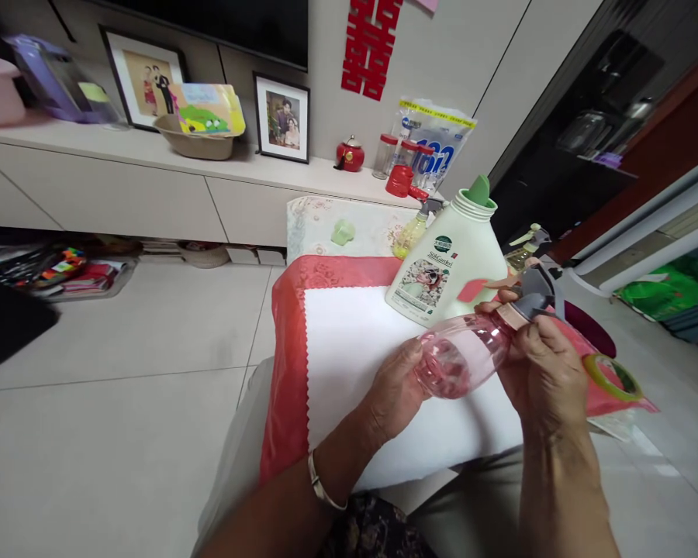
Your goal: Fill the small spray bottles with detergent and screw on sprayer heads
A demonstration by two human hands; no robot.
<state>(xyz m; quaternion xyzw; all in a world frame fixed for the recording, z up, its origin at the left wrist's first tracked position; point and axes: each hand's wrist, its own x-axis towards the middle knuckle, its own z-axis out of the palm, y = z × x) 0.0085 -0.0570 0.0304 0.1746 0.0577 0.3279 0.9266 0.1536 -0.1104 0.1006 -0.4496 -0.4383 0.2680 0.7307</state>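
Observation:
A clear pink spray bottle lies tilted between my two hands above the white cloth. My left hand is closed around its base. With my right hand I grip its neck, at the pale collar below the grey trigger head. Just behind it stands a large pale green jug, uncapped, with a green spout showing in its mouth. Beyond the jug is a spray bottle of yellow liquid. A light green cap rests on the patterned cloth.
A roll of yellow tape lies on the red cover at the right. Another spray bottle stands behind the jug. Along the cabinet top are glass jars, a red pot, picture frames and a basket.

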